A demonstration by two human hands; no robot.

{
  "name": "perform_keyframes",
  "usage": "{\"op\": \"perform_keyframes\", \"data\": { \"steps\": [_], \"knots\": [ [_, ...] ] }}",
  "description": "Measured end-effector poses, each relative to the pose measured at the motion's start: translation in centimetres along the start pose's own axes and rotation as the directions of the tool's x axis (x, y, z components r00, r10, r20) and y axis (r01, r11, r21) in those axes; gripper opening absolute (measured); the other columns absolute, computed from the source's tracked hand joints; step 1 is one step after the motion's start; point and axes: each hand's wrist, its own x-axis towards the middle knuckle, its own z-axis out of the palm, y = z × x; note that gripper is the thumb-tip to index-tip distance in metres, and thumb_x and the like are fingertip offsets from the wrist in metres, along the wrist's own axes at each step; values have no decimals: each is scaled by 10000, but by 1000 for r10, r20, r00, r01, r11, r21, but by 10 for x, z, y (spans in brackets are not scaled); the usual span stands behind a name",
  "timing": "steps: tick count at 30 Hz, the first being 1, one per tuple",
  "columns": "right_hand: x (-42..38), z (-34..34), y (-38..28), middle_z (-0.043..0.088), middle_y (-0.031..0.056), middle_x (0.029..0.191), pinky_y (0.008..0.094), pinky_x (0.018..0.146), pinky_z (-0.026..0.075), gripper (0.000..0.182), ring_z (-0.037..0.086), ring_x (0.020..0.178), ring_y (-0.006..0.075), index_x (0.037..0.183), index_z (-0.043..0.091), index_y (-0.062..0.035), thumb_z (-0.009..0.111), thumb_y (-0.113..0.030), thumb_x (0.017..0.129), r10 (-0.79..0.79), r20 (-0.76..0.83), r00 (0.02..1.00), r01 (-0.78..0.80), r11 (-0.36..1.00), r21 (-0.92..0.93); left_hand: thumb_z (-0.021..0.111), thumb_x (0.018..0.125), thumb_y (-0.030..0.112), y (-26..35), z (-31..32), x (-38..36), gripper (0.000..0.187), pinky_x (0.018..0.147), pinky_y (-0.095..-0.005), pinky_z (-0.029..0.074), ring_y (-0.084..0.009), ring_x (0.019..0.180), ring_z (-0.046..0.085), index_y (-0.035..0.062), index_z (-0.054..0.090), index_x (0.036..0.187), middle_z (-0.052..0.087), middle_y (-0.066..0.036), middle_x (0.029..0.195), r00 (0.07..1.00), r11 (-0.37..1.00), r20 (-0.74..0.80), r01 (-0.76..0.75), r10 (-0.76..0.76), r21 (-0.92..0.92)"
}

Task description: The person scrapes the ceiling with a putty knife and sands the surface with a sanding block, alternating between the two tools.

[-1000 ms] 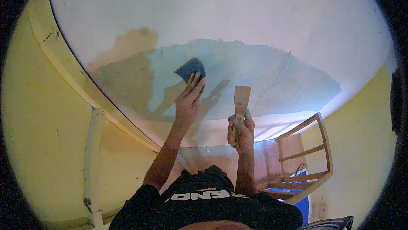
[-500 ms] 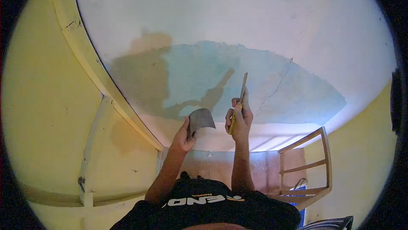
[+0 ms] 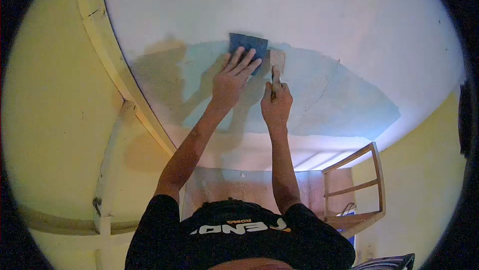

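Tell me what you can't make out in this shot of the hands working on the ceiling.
Head view only:
- Sandpaper: lower part hidden under the left hand; grit too small to see.
- Scraper: handle hidden inside the right hand; whether its blade touches the ceiling is unclear.
- Shirt print: upside down, partly folded away.
- Chair: lower part cut off by the dark lens edge.

Sanding pad flat on ceiling under left hand; scraper just right, in right hand; chair below right.
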Motion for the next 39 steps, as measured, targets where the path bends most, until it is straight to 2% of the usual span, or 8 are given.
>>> {"op": "perform_keyframes", "data": {
  "steps": [4,10,13,16,22,25,28,39],
  "knots": [
    [13,22,-7,574,187,832,461,638,499,575,605,723,364,1490,499,-136,618,-80,930,-55,-35,998,49,986,-159,639,840,108,-25,36,-11,552,1184,-471,359,-242,1420,480,189,614,1385,526,-1,1527,999,1000,31,11,-10,-24],
    [17,26,-13,599,199,862,487,655,511,474,631,760,379,1390,586,-115,626,-90,918,14,-25,1000,-19,977,-214,624,854,130,-34,51,-18,529,1174,-459,371,-209,1408,496,197,624,1379,532,11,1521,999,998,-8,37,-37,-52],
    [17,21,-5,579,207,743,490,589,459,532,593,647,382,1486,492,-77,588,-84,963,-70,-13,997,64,967,-246,633,851,129,-33,54,-22,529,1167,-450,381,-204,1404,499,205,628,1374,534,20,1520,999,998,-1,41,-41,-44],
    [20,21,-9,585,209,729,491,575,453,513,593,629,389,1469,502,-56,588,-77,964,-92,-30,995,84,973,-215,649,840,125,-31,60,-22,539,1159,-450,392,-199,1394,510,217,631,1371,540,27,1514,997,998,-49,56,-58,-43],
    [22,15,-11,597,218,733,497,583,454,528,611,647,394,1479,483,-68,591,-68,963,-40,24,999,44,970,-238,676,824,125,-30,57,-21,542,1142,-452,413,-204,1355,550,233,647,1354,567,29,1487,996,997,-44,70,-71,-41],
    [26,15,-11,622,199,805,500,617,507,494,642,702,403,1440,530,-119,625,-135,956,18,20,1000,-12,969,-248,682,827,117,-26,48,-18,532,1148,-453,408,-209,1351,554,236,655,1345,571,29,1482,994,992,-32,101,-104,-75],
    [19,11,-19,634,192,773,504,621,509,601,643,679,405,1539,425,-156,610,-139,967,98,79,992,-83,981,-174,680,837,115,-25,50,-19,521,1148,-455,406,-210,1350,554,240,658,1342,576,26,1477,992,989,-44,109,-114,-97],
    [32,3,-26,653,207,751,506,606,510,619,653,672,392,1562,374,-150,579,-128,978,159,138,978,-117,956,-269,674,834,85,-23,59,-22,540,1168,-462,372,-211,1372,534,228,652,1355,583,17,1471,989,985,-71,121,-130,-126]
  ]
}}
